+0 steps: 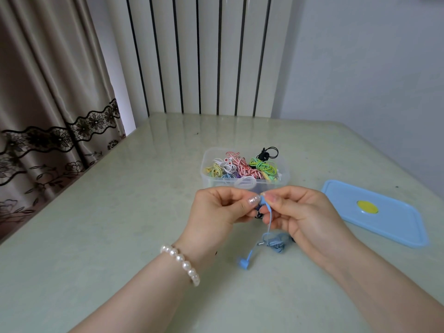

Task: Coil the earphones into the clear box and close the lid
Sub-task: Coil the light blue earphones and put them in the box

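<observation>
Head view — both hands pinching blue earphones, cable dangling below — clear box beyond.

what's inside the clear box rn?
The clear plastic box holds coiled earphones: white, yellow, red-and-white striped, green, black. Lower layers and the box floor are covered by those on top.

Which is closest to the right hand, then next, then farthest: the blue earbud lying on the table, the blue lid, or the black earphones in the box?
From the right hand, in the head view:
1. Blue earbud, on the table just below and left of the hand.
2. Blue lid, flat on the table to the right.
3. Black earphones, at the far right corner of the clear box, beyond the hand.
</observation>
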Motion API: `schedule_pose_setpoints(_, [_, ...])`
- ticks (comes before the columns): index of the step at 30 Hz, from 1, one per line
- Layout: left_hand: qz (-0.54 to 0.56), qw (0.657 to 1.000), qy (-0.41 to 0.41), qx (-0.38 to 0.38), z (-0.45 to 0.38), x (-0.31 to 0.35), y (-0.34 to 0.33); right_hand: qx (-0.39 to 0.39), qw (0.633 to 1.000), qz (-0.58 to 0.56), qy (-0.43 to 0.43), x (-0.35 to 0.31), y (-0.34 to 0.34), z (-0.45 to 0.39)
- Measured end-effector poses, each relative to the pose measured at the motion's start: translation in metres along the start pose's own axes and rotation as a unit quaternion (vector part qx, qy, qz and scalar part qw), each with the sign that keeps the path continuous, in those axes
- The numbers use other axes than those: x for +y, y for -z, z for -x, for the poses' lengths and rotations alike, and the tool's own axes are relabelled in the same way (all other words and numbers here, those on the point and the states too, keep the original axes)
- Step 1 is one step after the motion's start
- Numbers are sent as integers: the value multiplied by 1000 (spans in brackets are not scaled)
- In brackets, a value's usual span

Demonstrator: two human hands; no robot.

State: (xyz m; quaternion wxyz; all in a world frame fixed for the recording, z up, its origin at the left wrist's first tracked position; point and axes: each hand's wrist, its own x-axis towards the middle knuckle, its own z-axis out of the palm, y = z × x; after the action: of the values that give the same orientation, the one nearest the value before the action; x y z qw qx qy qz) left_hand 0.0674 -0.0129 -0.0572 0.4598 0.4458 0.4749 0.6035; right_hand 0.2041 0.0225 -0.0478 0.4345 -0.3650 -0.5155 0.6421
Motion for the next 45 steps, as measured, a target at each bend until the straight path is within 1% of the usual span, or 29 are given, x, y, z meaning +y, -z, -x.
schedule_pose_setpoints(3, [35, 999, 34, 6, 1, 0, -2, 4, 998, 33, 59, 0, -3, 2])
schedule_pose_setpoints(7, [87, 991, 103, -5, 3, 1, -1, 7, 982, 121, 146, 2, -4, 1])
schedule_pose_setpoints(10, [105, 986, 130, -12, 4, 1, -1, 4, 973, 154, 171, 3, -3, 0])
schedule_pose_setpoints(12, [104, 987, 125, -13, 4, 2, -2, 7, 973, 155, 171, 3, -3, 0])
schedule_pose_setpoints(14, [85, 991, 101, -8, 3, 2, -3, 14, 980, 132, 150, 4, -2, -2])
schedule_pose_setpoints(17, [50, 997, 55, -6, 2, 2, -1, 23, 993, 76, 83, 2, 1, -3])
schedule_pose_setpoints(21, [-6, 1000, -8, -17, 2, 3, 0, 10, 1000, 23, 4, -3, 2, -2])
schedule_pose_setpoints(25, [-38, 997, -64, -32, 2, 2, 1, -18, 999, 7, -41, -9, 2, 0])
schedule_pose_setpoints(28, [-34, 994, -89, -43, 4, 3, 0, -33, 998, 0, -57, -11, 2, 1])
schedule_pose_setpoints(33, [-21, 994, -98, -37, 6, 4, -2, -37, 997, -7, -66, -12, 3, 1])
schedule_pose_setpoints(37, [-41, 993, -114, -12, 8, 4, -3, -35, 997, -14, -68, -11, 1, 2])
schedule_pose_setpoints(40, [-30, 992, -119, 10, 8, 2, -4, -31, 995, -41, -83, -9, -2, 2])
schedule_pose_setpoints(42, [-14, 993, -112, 14, 9, 2, -6, -29, 992, -68, -99, -7, -4, 2])
schedule_pose_setpoints(45, [31, 996, -81, -9, 9, 4, -7, -22, 989, -96, -106, -5, -3, 1])
